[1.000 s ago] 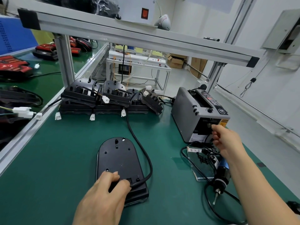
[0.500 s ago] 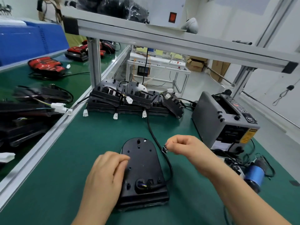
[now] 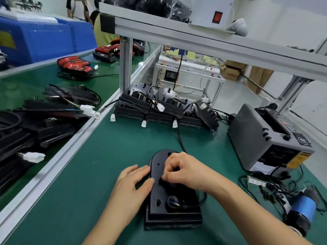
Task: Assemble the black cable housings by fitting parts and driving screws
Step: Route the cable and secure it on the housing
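A black housing [image 3: 159, 211] is laid flat on the green mat [image 3: 106, 156] at lower centre, below an aluminium frame [image 3: 194, 41], with a grey dispenser [image 3: 256, 138] at right. Its left edge is touched by the relaxed left hand [image 3: 132, 184]; the right hand [image 3: 184, 171] is curled on top, and whether anything is pinched cannot be told

At right a grey machine [image 3: 247, 138], far left a blue crate [image 3: 44, 41], cardboard boxes [image 3: 231, 71] behind.

Two hands [image 3: 134, 183], one screwdriver [image 3: 303, 210].
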`<state>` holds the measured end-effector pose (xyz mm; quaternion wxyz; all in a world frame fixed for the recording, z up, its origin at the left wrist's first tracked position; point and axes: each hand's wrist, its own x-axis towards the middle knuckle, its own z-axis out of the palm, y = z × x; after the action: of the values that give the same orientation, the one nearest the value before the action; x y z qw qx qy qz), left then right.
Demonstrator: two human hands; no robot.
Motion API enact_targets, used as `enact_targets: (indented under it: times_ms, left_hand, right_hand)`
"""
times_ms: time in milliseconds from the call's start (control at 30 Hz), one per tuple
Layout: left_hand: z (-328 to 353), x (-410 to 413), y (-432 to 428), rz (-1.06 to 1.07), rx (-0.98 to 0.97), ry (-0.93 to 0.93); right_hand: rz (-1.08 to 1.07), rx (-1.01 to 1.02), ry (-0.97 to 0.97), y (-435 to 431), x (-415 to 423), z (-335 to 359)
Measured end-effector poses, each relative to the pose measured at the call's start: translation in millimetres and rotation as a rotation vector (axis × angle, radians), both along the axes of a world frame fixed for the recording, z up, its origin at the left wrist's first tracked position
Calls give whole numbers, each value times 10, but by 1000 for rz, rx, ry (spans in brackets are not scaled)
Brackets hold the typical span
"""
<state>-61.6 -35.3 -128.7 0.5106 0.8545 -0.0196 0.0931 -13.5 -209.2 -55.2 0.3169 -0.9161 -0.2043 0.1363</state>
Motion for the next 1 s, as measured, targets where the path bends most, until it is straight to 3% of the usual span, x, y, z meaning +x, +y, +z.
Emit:
enact_targets:
  times_ms: [333, 1000]
  left_hand:
    - [-34, 18, 1, 2, -18, -17]
    - [-98, 26, -1, 10, -66, 2]
  right_hand:
    - [-26, -38, 48, 80, 13, 34]
    - [-57, -153, -54, 121, -38, -10]
